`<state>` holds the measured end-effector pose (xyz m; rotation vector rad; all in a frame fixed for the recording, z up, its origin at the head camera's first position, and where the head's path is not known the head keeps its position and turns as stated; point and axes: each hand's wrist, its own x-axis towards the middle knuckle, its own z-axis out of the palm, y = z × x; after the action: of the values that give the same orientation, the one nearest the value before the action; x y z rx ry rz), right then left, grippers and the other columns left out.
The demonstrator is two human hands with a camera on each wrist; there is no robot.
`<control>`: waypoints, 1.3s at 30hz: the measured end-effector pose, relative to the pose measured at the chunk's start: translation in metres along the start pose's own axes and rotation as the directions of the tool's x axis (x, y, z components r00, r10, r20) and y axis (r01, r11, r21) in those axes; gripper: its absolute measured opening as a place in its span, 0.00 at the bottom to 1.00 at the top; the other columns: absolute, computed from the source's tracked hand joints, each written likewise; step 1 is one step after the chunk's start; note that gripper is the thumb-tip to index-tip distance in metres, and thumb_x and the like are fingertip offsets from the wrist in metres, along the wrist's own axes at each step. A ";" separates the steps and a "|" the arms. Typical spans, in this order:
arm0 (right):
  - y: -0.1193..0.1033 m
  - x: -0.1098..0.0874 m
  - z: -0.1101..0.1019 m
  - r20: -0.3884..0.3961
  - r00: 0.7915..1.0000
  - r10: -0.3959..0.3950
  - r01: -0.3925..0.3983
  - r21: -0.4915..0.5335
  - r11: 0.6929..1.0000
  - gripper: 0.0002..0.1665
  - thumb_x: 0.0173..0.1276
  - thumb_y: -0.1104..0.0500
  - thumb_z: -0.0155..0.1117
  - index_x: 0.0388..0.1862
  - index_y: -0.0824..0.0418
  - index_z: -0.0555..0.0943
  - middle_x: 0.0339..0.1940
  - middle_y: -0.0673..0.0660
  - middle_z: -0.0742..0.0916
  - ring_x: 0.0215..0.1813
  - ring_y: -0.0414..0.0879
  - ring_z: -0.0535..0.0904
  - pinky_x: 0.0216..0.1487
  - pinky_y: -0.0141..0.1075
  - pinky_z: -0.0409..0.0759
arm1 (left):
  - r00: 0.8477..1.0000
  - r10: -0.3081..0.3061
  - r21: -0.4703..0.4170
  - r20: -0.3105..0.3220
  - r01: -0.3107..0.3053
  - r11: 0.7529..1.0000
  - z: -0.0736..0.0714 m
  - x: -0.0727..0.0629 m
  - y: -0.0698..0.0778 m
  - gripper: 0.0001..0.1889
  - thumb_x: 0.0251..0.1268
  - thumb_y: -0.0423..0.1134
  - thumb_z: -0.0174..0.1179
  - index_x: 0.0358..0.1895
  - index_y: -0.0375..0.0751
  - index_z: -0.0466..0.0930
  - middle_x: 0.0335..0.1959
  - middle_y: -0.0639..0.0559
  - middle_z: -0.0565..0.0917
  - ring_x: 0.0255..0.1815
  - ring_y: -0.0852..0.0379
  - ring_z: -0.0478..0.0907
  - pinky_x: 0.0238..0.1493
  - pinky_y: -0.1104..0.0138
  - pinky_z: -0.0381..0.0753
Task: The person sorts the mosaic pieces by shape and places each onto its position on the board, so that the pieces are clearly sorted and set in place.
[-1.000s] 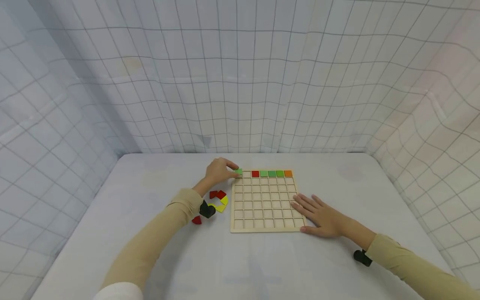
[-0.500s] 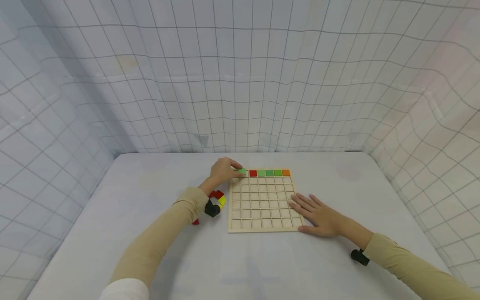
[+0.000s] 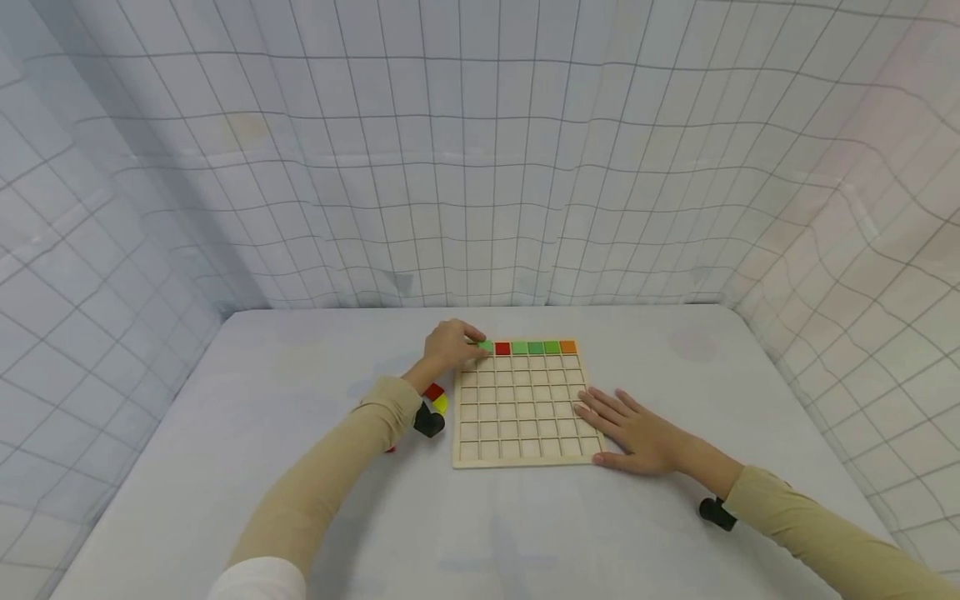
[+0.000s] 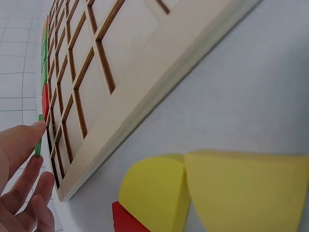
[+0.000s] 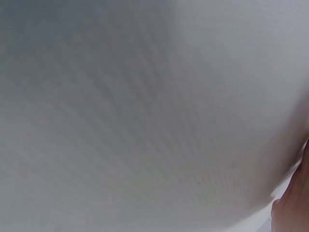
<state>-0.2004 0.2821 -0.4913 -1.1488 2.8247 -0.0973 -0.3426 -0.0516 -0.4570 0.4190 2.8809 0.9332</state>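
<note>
A pale wooden grid board (image 3: 519, 414) lies flat on the white table. Along its far row sit a red tile (image 3: 502, 348), several green tiles (image 3: 536, 347) and an orange tile (image 3: 567, 347). My left hand (image 3: 452, 345) pinches a light green tile (image 3: 486, 346) between thumb and finger at the far left of that row, just left of the red tile. In the left wrist view the green tile (image 4: 39, 136) stands edge-on between the fingertips. My right hand (image 3: 639, 433) lies flat with spread fingers over the board's near right edge.
Left of the board, partly hidden by the left wrist, lie a red piece (image 3: 433, 392) and a yellow piece (image 3: 441, 404). The left wrist view shows a rounded yellow piece (image 4: 152, 188) beside a larger yellow one (image 4: 246, 188). A grid-patterned curtain (image 3: 480, 167) surrounds the table.
My left hand has carried the light green tile rightward along the far row, from the corner to beside the red tile. My right hand stays on the board's edge.
</note>
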 end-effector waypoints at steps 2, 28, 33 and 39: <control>0.000 0.001 -0.001 -0.001 1.000 -0.001 0.001 -0.006 1.000 0.46 0.72 0.36 0.48 0.79 0.54 0.47 0.80 0.56 0.52 0.80 0.55 0.46 0.73 0.61 0.47 | 1.000 -0.001 -0.001 -0.008 0.001 1.000 -0.001 0.000 0.000 0.15 0.56 0.45 0.69 0.47 0.47 0.87 0.46 0.51 0.88 0.46 0.53 0.84 0.38 0.64 0.81; -0.001 0.001 0.000 -0.011 1.000 -0.011 0.011 -0.009 1.000 0.46 0.71 0.36 0.49 0.79 0.55 0.48 0.80 0.56 0.52 0.80 0.55 0.46 0.73 0.61 0.47 | 1.000 0.001 0.011 0.007 -0.001 1.000 0.003 0.000 -0.001 0.16 0.55 0.44 0.69 0.48 0.48 0.87 0.49 0.51 0.87 0.54 0.51 0.81 0.46 0.59 0.81; -0.002 0.001 0.000 -0.031 0.999 -0.022 0.022 -0.019 1.000 0.46 0.71 0.37 0.50 0.78 0.57 0.50 0.80 0.58 0.55 0.79 0.56 0.48 0.72 0.61 0.50 | 1.000 0.001 0.016 0.021 -0.001 1.000 0.005 0.002 -0.002 0.16 0.56 0.45 0.69 0.48 0.48 0.87 0.49 0.52 0.86 0.54 0.51 0.81 0.46 0.60 0.81; -0.002 0.000 -0.002 -0.054 0.998 -0.034 0.033 -0.022 0.999 0.45 0.71 0.38 0.51 0.78 0.59 0.53 0.79 0.60 0.57 0.78 0.59 0.51 0.71 0.62 0.53 | 1.000 0.005 0.005 0.024 -0.005 1.000 0.003 0.002 -0.002 0.17 0.56 0.45 0.68 0.50 0.48 0.86 0.49 0.51 0.87 0.52 0.52 0.82 0.44 0.61 0.82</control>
<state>-0.1995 0.2806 -0.4893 -1.2171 2.8605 -0.1030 -0.3440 -0.0506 -0.4606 0.4346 2.8628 0.9152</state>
